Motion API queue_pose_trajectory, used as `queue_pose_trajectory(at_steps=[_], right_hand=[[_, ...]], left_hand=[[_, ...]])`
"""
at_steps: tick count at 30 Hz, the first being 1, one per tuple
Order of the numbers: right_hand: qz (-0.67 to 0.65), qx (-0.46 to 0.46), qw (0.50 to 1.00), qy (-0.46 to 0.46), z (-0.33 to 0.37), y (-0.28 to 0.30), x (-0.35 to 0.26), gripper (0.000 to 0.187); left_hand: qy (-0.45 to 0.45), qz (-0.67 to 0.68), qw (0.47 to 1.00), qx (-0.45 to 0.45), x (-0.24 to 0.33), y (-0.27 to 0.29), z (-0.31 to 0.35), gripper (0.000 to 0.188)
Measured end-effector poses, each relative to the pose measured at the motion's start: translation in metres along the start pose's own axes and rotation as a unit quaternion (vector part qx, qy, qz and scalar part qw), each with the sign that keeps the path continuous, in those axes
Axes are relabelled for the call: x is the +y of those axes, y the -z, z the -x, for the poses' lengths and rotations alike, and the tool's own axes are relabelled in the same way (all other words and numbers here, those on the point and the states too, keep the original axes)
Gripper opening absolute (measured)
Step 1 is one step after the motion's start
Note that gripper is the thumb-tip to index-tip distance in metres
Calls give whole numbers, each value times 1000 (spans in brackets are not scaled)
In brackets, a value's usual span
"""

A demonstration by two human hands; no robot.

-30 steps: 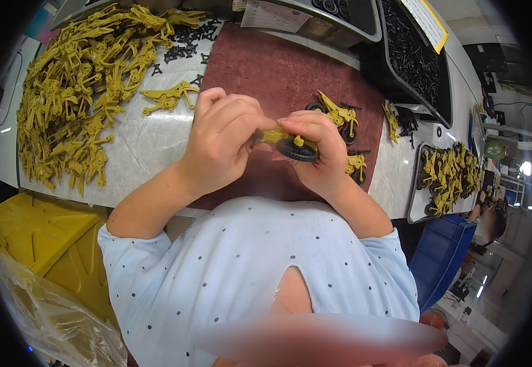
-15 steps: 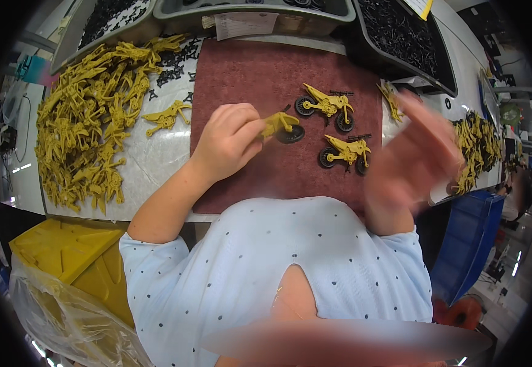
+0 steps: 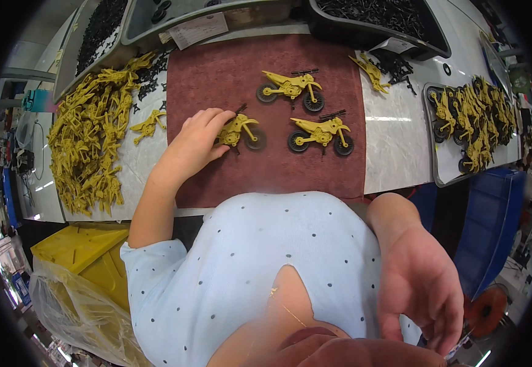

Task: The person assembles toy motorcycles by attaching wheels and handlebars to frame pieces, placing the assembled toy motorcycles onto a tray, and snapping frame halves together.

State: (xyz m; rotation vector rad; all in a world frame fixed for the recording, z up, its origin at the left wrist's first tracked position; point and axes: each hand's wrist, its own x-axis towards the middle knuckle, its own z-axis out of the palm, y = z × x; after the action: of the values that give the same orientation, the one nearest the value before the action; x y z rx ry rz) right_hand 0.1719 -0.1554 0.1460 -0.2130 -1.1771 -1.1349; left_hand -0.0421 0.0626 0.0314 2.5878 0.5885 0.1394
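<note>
Maroon cloth [image 3: 266, 176]: likely cushioning.
Left hand [image 3: 199, 136]: pinching yellow motorcycle [image 3: 235, 129] on cloth, perhaps steadying.
Right hand [image 3: 422, 275]: off cloth, fingers loosely curled.

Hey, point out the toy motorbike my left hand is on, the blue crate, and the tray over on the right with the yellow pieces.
Toy motorbike [image 3: 240, 129]: head view, yellow body.
Blue crate [image 3: 489, 226]: head view, side wall.
Tray [image 3: 447, 163]: head view, bare inner surface.
</note>
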Motion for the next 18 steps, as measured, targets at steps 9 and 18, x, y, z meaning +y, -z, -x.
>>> queue_pose_trajectory(at_steps=[9, 18], right_hand=[[-153, 92, 984, -21, -3, 29, -4, 35], [-221, 131, 966, -1, -27, 42, -1, 33]], left_hand=[[-12, 57, 991, 120, 38, 1, -50, 59], [-72, -17, 994, 82, 49, -41, -114, 61]])
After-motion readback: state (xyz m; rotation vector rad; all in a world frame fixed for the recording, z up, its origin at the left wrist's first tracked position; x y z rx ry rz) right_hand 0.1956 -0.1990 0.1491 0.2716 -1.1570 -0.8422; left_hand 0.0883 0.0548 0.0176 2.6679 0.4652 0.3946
